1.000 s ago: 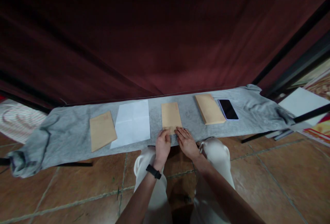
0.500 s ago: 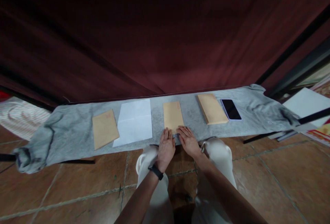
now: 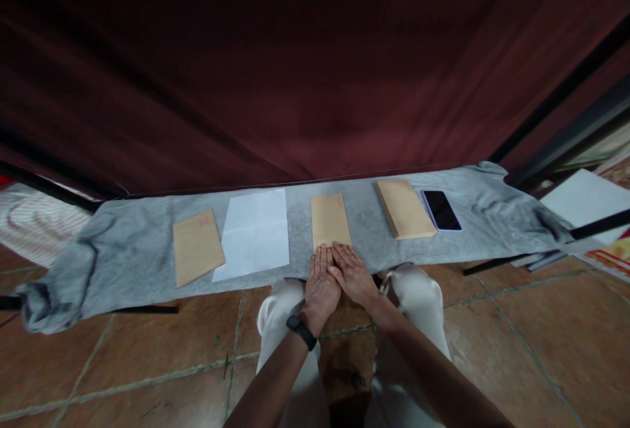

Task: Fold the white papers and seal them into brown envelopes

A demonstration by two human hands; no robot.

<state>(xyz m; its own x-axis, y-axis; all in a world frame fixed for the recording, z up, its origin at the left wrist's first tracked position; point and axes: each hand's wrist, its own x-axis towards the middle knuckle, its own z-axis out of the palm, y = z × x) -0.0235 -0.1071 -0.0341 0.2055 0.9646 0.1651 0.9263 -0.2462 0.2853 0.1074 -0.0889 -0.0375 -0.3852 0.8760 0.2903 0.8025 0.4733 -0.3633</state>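
On grey cloth by maroon fabric, both hands' fingers lie flat together on an envelope.

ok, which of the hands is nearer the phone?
Right. The right hand lies on the near end of the middle envelope, left of the phone; the left hand is beside it, farther left.

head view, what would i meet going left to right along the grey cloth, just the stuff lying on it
Tilted brown paper envelope with faint red print → white rectangular paper sheet → straighter brown paper envelope → thick brown rectangular paper stack → black-screened phone with a pale purple edge
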